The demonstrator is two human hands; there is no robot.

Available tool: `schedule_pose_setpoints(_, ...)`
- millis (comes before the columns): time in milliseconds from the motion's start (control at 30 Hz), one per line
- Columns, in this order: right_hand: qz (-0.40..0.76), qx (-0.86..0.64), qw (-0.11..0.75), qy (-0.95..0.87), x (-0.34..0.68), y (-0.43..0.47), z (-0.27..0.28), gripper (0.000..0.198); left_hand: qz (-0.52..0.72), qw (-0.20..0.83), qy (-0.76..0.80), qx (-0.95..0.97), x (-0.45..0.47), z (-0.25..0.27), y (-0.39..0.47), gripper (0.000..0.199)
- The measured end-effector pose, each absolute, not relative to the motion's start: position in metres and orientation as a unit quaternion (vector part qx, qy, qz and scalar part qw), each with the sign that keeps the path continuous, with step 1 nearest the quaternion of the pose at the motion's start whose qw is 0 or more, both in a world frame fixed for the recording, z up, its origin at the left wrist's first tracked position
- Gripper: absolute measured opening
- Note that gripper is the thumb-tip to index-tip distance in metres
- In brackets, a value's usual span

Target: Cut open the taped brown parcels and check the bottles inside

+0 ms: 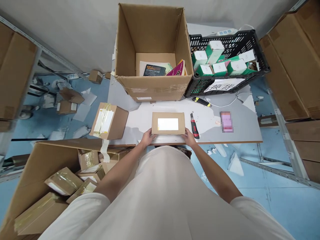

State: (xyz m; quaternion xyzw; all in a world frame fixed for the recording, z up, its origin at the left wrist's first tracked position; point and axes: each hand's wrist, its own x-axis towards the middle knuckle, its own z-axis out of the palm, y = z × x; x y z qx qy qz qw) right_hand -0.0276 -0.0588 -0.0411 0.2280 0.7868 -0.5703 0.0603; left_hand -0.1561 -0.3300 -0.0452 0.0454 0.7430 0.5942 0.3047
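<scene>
A small brown cardboard box [155,123] with a white label on top lies at the table's front edge, close to my body. My left hand [147,137] grips its left front corner, and my right hand [189,137] grips the right front corner. Just right of the box lies a red and black utility knife [194,126]. Farther back is a yellow and black utility knife [201,101]. To the left, a taped cardboard parcel [117,121] stands on the table corner with papers on it.
Behind stands a large open carton [153,83] holding books [154,70]. Beside it, a black plastic crate [260,71] contains several green and white boxes [215,50]. At lower left, a big open carton [27,176] is filled with taped parcels [63,181]. A pink blurred item [226,122] lies on the right.
</scene>
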Motion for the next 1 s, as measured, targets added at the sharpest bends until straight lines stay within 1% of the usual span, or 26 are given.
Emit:
schedule_pose_setpoints(100, -0.56, 0.231, 0.06, 0.793, -0.03, -0.058, -0.03, 0.054, 0.581, 0.295, 0.757, 0.055, -0.159, -0.034, -0.332, 0.065)
schedule_pose_setpoints(233, -0.482, 0.203, 0.034, 0.852, -0.037, -0.049, -0.005, 0.039, 0.516, 0.252, 0.812, 0.1, -0.17, -0.005, -0.335, 0.051)
schedule_pose_setpoints(367, -0.403, 0.197, 0.03, 0.893, -0.053, -0.046, 0.011, 0.046, 0.413, 0.206, 0.881, 0.102, -0.179, 0.019, -0.33, 0.047)
schedule_pose_setpoints(467, -0.409, 0.205, 0.041, 0.888, -0.063, -0.049, 0.01, 0.051, 0.372, 0.199, 0.903, 0.082, -0.183, 0.022, -0.325, 0.051)
schedule_pose_setpoints(633, -0.456, 0.231, 0.029, 0.859, -0.068, -0.052, 0.0, 0.056, 0.382, 0.201, 0.901, 0.046, -0.187, 0.013, -0.323, 0.053)
schedule_pose_setpoints(733, -0.498, 0.247, 0.036, 0.83, -0.064, -0.052, -0.001, 0.059, 0.4, 0.204, 0.893, 0.03, -0.189, 0.011, -0.321, 0.053)
schedule_pose_setpoints(900, -0.555, 0.233, 0.043, 0.797, -0.05, -0.05, -0.007, 0.059, 0.488, 0.245, 0.838, 0.018, -0.179, 0.008, -0.329, 0.054)
schedule_pose_setpoints(1000, -0.59, 0.241, 0.03, 0.77, -0.04, -0.048, -0.017, 0.053, 0.551, 0.267, 0.789, 0.054, -0.17, 0.002, -0.343, 0.059)
